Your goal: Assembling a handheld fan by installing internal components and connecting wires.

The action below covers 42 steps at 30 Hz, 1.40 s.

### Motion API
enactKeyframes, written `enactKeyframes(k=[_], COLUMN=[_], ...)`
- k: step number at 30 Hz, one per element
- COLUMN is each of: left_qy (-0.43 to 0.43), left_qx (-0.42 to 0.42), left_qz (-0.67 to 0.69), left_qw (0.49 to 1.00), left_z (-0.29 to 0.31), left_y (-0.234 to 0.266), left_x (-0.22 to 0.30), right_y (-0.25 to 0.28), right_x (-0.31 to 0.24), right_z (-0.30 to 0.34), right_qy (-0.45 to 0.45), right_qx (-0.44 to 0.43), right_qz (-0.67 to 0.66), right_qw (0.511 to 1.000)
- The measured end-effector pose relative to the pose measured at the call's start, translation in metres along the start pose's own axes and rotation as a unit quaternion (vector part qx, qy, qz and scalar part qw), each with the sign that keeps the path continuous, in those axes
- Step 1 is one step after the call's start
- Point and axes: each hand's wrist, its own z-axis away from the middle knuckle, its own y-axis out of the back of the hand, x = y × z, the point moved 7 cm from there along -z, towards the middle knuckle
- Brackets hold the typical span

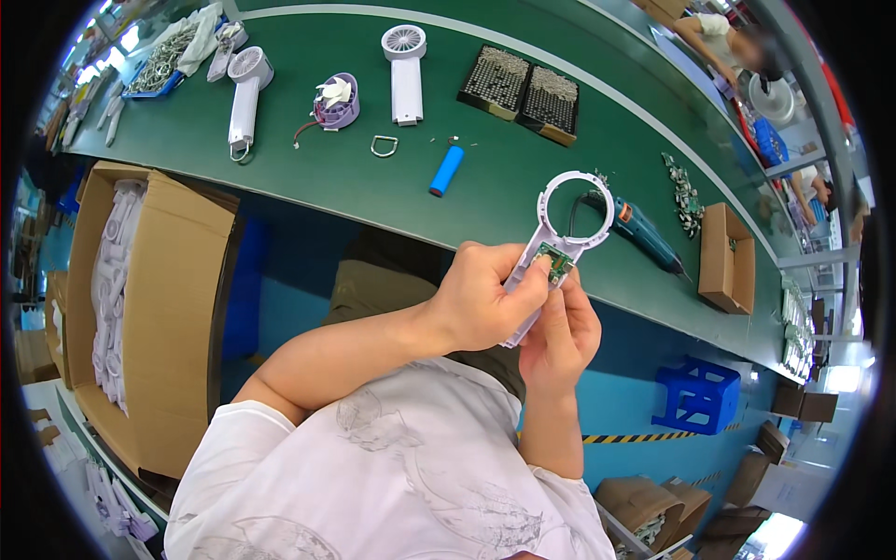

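Both hands grip a pale lilac handheld fan housing (577, 245), an open half shell with a round ring at its top. My left hand (487, 297) wraps the handle from the left, its thumb pressing on a small green circuit board (558, 262) that sits in the handle just below the ring. From beneath and the right, my right hand (560, 336) closes on the lower handle; some of its fingers are hidden behind the shell. A teal electric screwdriver (649, 238) lies on the table just right of the ring, and a blue cylindrical battery (447, 171) lies left of it.
Across the green table (308, 187) stand a white handheld fan (407, 79), another fan (245, 103), a lilac fan head (337, 103), a metal ring (384, 146) and black trays of small parts (495, 79). A small cardboard box (726, 257) is at right; a large carton (182, 308) of shells is at left.
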Motion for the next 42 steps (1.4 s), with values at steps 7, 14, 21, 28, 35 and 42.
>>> enactKeyframes(k=[7, 14, 21, 28, 35, 42], left_qy=[-0.003, 0.02, 0.112, 0.115, 0.169, 0.21], left_qx=[-0.016, -0.033, -0.034, -0.096, -0.148, -0.157], left_qz=[0.022, 0.021, 0.055, 0.07, 0.128, 0.197], left_qw=[1.0, 0.999, 0.992, 0.986, 0.966, 0.945], left_z=[0.016, 0.022, 0.015, -0.003, -0.018, -0.023], left_y=[-0.005, -0.009, -0.015, -0.032, -0.047, -0.05], left_x=[0.01, 0.011, -0.006, -0.021, -0.029, -0.036], right_y=[-0.004, 0.001, 0.019, 0.041, 0.054, 0.052], right_x=[-0.01, -0.011, 0.005, 0.004, -0.008, -0.029], right_z=[0.019, 0.025, 0.02, -0.004, -0.022, -0.023], right_qy=[-0.019, -0.009, -0.019, -0.01, 0.01, 0.009], right_qx=[0.002, -0.011, 0.022, 0.077, 0.093, 0.075], right_qz=[-0.036, -0.053, 0.002, 0.048, 0.114, 0.186], right_qw=[0.999, 0.999, 1.0, 0.996, 0.989, 0.98])
